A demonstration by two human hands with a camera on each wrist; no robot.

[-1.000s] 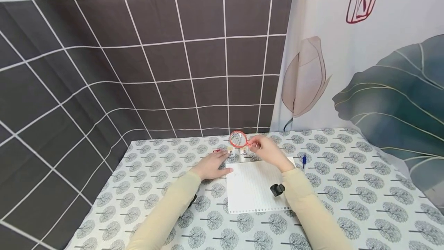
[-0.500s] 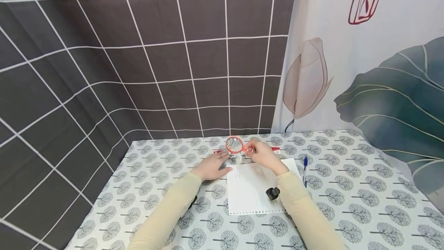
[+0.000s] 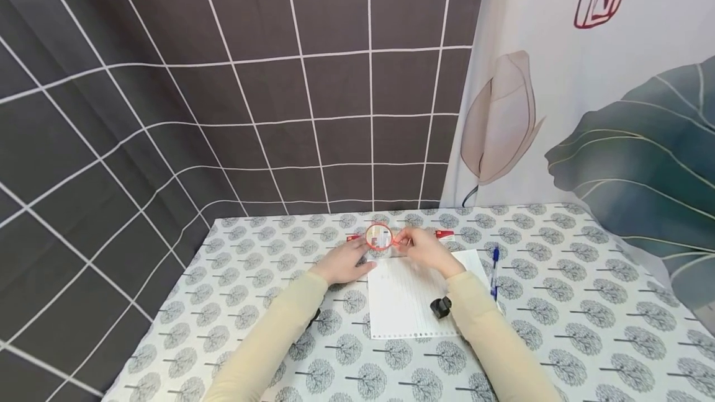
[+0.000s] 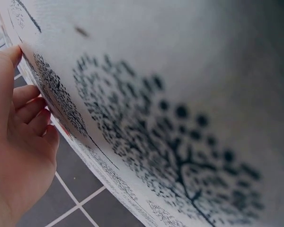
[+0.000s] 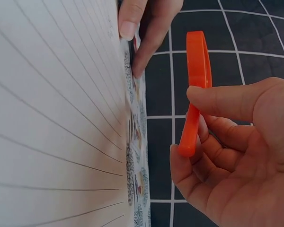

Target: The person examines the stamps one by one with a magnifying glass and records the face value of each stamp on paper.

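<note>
My right hand (image 3: 424,250) pinches the short handle of a red-orange magnifying glass (image 3: 379,249) between thumb and fingers. In the right wrist view the magnifying glass (image 5: 197,61) is seen edge-on, raised off the table. Through its round lens, blurred white and coloured shapes show. My left hand (image 3: 343,262) rests on the table at the top left corner of a lined sheet of paper (image 3: 404,303), fingertips beside the lens. Small flat printed items lie behind the sheet, mostly hidden by lens and hands; a red piece (image 3: 445,234) shows at right, another red piece (image 3: 352,237) at left.
A blue pen (image 3: 494,272) lies just right of the sheet. The table (image 3: 268,303) has a tree-patterned cloth. Behind it hangs a dark grid-patterned curtain (image 3: 341,85), with a pale leaf-printed one (image 3: 525,17) to the right.
My right hand has brought the magnifying glass slightly left and lower, closer to the sheet's top edge. The red piece at the right has come into view. My left hand stays in place.
</note>
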